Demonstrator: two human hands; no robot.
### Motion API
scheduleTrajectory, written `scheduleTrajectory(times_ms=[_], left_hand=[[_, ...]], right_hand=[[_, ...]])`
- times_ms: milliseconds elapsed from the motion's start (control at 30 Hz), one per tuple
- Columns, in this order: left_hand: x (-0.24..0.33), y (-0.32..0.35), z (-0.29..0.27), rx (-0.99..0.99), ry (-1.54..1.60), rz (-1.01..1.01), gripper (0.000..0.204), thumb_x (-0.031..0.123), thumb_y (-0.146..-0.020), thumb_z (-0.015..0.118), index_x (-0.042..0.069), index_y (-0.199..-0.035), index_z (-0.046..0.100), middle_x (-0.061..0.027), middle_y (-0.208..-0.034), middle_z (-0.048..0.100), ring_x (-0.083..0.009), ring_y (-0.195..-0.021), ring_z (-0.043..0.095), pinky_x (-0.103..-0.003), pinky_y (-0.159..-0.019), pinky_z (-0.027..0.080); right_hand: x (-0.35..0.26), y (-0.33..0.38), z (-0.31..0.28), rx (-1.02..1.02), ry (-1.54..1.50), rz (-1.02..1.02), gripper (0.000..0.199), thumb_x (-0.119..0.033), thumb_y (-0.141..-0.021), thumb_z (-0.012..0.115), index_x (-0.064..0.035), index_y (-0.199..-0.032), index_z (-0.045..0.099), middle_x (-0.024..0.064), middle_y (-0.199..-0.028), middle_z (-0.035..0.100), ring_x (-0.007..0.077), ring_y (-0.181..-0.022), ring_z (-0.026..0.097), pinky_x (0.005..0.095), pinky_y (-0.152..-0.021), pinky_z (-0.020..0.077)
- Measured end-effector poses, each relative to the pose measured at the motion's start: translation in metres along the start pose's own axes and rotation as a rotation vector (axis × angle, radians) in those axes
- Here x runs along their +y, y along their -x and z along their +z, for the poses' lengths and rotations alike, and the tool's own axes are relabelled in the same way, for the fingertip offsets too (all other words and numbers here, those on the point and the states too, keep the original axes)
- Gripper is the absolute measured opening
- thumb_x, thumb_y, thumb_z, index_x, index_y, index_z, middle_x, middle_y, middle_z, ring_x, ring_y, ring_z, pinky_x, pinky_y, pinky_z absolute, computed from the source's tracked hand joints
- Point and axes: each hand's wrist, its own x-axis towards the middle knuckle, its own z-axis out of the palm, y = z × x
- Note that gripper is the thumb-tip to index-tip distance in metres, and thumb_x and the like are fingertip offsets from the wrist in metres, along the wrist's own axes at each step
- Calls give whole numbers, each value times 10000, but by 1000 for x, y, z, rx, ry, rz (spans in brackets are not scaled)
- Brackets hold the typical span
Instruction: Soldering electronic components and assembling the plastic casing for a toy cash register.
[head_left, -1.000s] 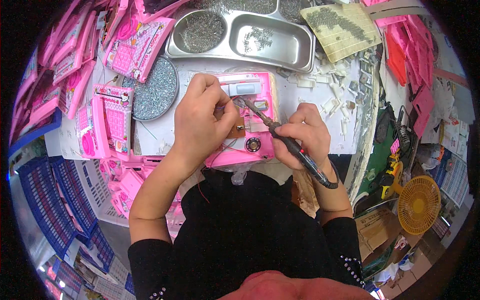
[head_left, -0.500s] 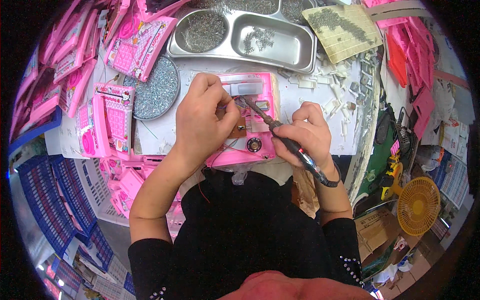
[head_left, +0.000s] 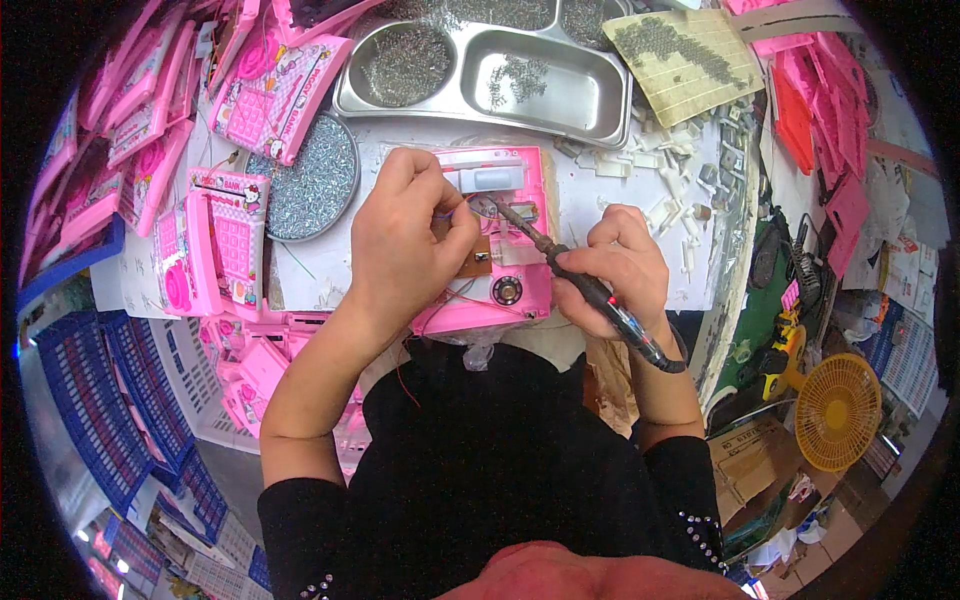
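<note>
An open pink plastic housing (head_left: 530,318) lies in front of me on the worktable. In it are a small round speaker (head_left: 507,291), a brown circuit board (head_left: 478,264), loose wires and a pale translucent part (head_left: 493,179). My right hand (head_left: 628,268) is closed around the dark handle of a soldering iron (head_left: 603,298), whose tip slants up-left into the housing. Close to that tip, the fingers of my left hand (head_left: 412,228) pinch a thin wire over the housing's left side. The very end of the wire is too small to make out.
A metal tray (head_left: 585,125) with small metal parts stands behind the housing, beside a yellowish card (head_left: 685,60). Left are a round dish of screws (head_left: 312,190) and pink toy casings (head_left: 235,240). White plastic pieces (head_left: 670,210) lie right; a yellow fan (head_left: 838,412) stands beyond.
My right hand and the soldering iron's handle have shifted slightly to the right, with the tip still by the left fingers. The left hand has barely moved.
</note>
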Motion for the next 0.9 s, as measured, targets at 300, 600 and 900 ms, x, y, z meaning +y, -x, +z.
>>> scheduleTrajectory(times_ms=[300, 600, 900], left_hand=[[2, 1, 2, 13, 51, -50, 111, -8, -746, 735, 0, -794, 634, -122, -938, 586, -259, -806, 618, -353, -702, 512], [-3, 2, 4, 38, 13, 19, 122, 19, -762, 764, 5, -793, 647, -108, -948, 594, -245, -750, 634, -348, -648, 521], [-2, 3, 7, 57, 15, 13, 134, 21, -759, 760, 10, -794, 632, -102, -952, 596, -249, -721, 642, -358, -622, 523]], right_hand=[[0, 1, -1, -7, 7, 44, 332, -78, -593, 833, -123, -909, 740, 3, -689, 546, 219, -648, 510, 355, -634, 391], [3, -1, 3, -61, 23, 58, 338, -85, -608, 833, -135, -924, 725, 7, -677, 524, 224, -645, 511, 357, -650, 401], [6, -2, 7, -44, 11, 25, 308, -92, -623, 822, -90, -915, 725, 44, -721, 509, 243, -670, 505, 359, -623, 397]])
